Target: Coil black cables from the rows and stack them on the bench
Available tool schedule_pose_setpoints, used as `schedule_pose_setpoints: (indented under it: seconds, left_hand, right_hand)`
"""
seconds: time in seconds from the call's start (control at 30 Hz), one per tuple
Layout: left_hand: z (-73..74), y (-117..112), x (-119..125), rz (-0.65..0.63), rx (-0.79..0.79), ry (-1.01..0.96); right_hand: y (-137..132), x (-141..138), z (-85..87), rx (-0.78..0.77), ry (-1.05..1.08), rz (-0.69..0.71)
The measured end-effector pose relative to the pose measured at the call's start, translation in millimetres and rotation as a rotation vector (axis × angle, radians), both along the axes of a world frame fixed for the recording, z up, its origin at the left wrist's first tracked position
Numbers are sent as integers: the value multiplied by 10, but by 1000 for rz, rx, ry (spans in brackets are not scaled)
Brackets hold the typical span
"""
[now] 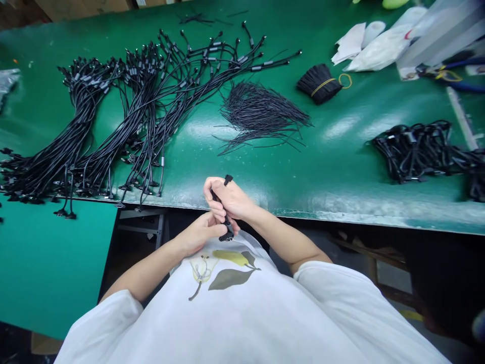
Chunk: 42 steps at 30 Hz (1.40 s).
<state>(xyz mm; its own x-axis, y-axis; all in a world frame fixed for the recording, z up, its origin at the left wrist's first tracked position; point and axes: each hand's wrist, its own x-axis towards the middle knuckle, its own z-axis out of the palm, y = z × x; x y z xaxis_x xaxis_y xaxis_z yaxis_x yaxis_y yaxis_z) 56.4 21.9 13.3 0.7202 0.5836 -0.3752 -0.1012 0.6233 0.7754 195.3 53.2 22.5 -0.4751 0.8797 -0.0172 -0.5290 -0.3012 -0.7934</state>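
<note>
1. In the head view, the left hand [200, 233] and right hand [229, 198] are together, both clamped on a short black moulded cable connector [226, 232], which stands almost upright just off the near edge of the green counter [379, 215]. The right hand wraps its upper part, and the left fingers close around its lower end.
2. A firm, close grip looks right for this small piece: both hands near the connector, fingers braced against each other, and the piece held steady and clear of the nearby leads.
3. Counted: two hands and one connector in them. Roughly three fanned sheaves of black cable assemblies [129, 111] spread across the counter's left half, their ends hanging over the near edge; the individual cables are too many to count.
4. Toward the far edge lie one loose fan of thin black wires [261, 115] and one bundle of black wires [319, 84] tied with a yellow band.
5. One tangled heap of black cables [419, 151] sits at the right edge, and a pair of blue-handled pliers [443, 73] lies in the far right corner.
</note>
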Motion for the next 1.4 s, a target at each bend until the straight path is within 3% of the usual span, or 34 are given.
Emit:
schedule_pose_setpoints:
  seconds: [0.13,0.23,0.43,0.63,0.73,0.8,0.9,0.97,1.03,1.17,1.27,1.4]
  left_hand:
    - [-22,36,13,-18,108,152]
    - [-18,65,11,-20,148,207]
    - [51,97,57,-69,-114,8]
    - [91,74,80,-150,-347,-202]
    - [97,73,114,-107,-391,-171]
    - [93,112,141,-48,-364,-110]
    - [72,241,149,91,-282,6]
    - [59,345,126,146,-227,67]
    - [59,426,89,94,-198,101]
    - [90,466,27,-171,-176,158]
    - [120,424,6,-314,-161,203]
    - [134,366,10,-362,-108,244]
  right_hand:
    - [20,24,-27,78,-45,-96]
    - [66,91,15,34,-55,-62]
    - [97,164,168,-251,234,0]
    - [70,198,229,-240,232,120]
    - [79,211,175,-195,198,82]
    - [95,240,116,-133,111,-20]
    - [107,389,40,72,-240,-402]
    - [92,553,5,332,-594,-609]
    - [59,714,-31,665,-930,-540]
    - [-30,848,-139,1251,-1275,-86]
    - [-104,818,-187,1455,-1364,11]
    - [-192,763,-164,1657,-1397,-31]
